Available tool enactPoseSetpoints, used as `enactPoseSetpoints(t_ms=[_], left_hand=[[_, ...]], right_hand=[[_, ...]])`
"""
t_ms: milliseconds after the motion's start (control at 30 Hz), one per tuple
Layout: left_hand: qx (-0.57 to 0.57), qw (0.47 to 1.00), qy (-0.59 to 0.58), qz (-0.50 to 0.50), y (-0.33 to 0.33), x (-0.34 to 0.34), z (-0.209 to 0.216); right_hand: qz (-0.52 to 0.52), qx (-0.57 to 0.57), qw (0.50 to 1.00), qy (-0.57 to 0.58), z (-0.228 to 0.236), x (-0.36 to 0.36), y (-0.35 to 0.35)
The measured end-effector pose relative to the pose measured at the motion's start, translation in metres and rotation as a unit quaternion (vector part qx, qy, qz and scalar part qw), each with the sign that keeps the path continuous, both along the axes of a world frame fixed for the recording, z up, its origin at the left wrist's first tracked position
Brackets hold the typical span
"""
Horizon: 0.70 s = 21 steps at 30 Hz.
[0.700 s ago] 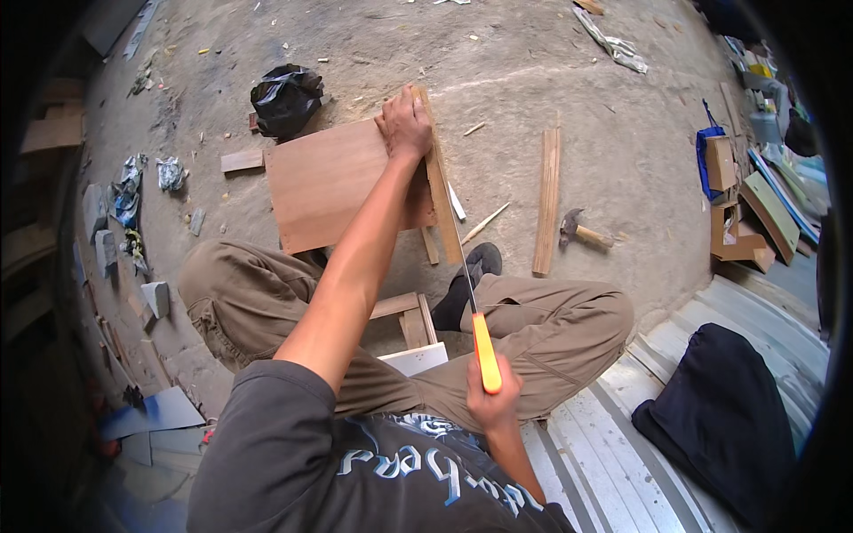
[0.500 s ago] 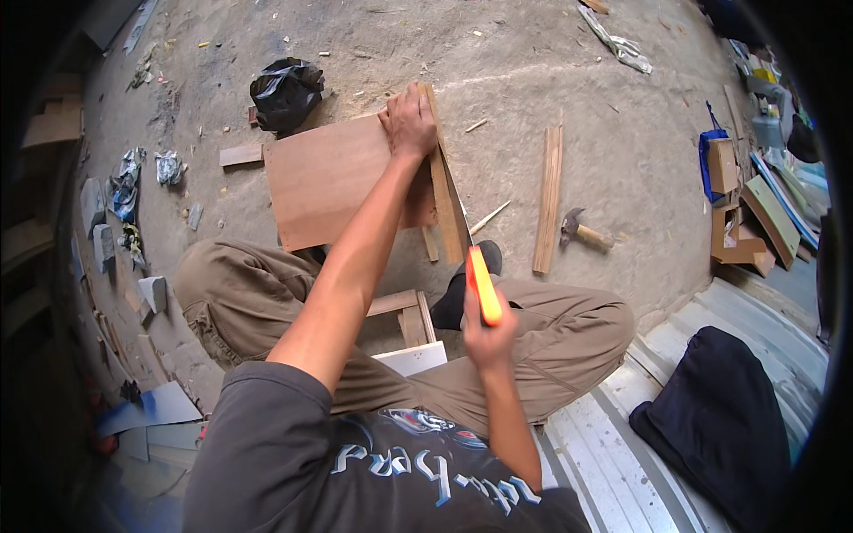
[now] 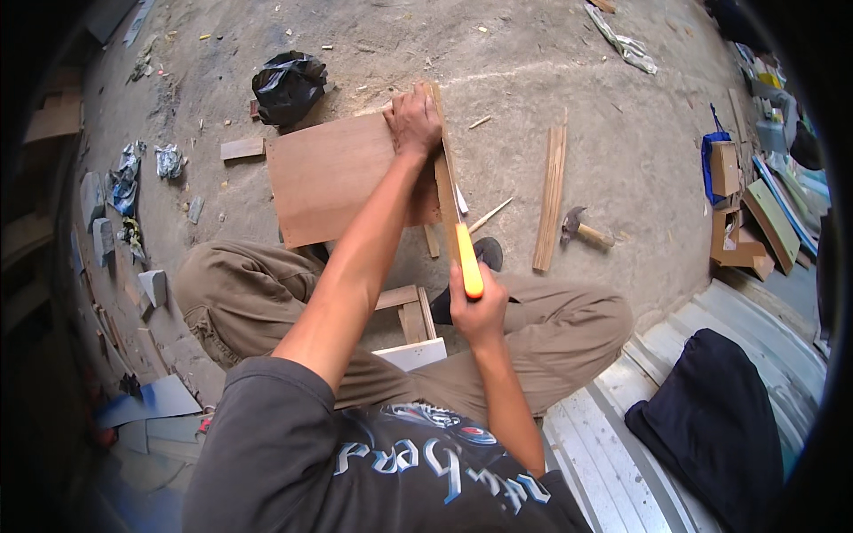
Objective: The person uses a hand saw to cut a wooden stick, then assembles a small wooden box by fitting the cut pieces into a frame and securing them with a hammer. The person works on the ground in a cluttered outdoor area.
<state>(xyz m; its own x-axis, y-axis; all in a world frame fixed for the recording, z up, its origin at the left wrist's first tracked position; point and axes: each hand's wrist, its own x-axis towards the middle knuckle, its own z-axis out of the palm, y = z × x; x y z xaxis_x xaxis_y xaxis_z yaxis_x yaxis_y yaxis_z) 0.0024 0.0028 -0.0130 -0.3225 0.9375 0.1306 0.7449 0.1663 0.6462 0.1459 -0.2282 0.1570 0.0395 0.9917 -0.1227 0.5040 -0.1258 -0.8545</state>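
My right hand (image 3: pixel 480 311) is wrapped round the yellow-orange handle of a handsaw (image 3: pixel 468 262). The saw's blade runs forward along the right side of a narrow wooden board (image 3: pixel 446 178), mostly hidden by it. At the board's far end my left hand (image 3: pixel 414 123) grips it, fingers curled at the top edge. Against the board's left side leans a flat reddish-brown plywood panel (image 3: pixel 329 182), partly behind my left forearm. Between my legs lies a small wooden frame (image 3: pixel 413 322) with a white piece at its near end.
To the right on the concrete floor lie a wood strip (image 3: pixel 551 200) and a claw hammer (image 3: pixel 586 229). A black plastic bag (image 3: pixel 289 89) sits beyond the panel. Dark cloth (image 3: pixel 711 417) rests on corrugated metal sheeting at lower right. Grey blocks (image 3: pixel 154 287) and offcuts line the left.
My right hand and the saw have moved forward and slightly left, up along the board. My left hand keeps its grip near the board's far end.
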Motion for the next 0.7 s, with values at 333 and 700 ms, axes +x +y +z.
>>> enactPoseSetpoints(t_ms=[333, 700], left_hand=[[0.01, 0.996, -0.083, 0.024, 0.009, -0.003, 0.009], [-0.112, 0.986, -0.073, 0.102, 0.043, -0.006, 0.032]], right_hand=[[-0.004, 0.004, 1.0, 0.011, 0.016, 0.009, -0.033], [0.0, 0.001, 0.999, 0.047, 0.007, -0.003, -0.026]])
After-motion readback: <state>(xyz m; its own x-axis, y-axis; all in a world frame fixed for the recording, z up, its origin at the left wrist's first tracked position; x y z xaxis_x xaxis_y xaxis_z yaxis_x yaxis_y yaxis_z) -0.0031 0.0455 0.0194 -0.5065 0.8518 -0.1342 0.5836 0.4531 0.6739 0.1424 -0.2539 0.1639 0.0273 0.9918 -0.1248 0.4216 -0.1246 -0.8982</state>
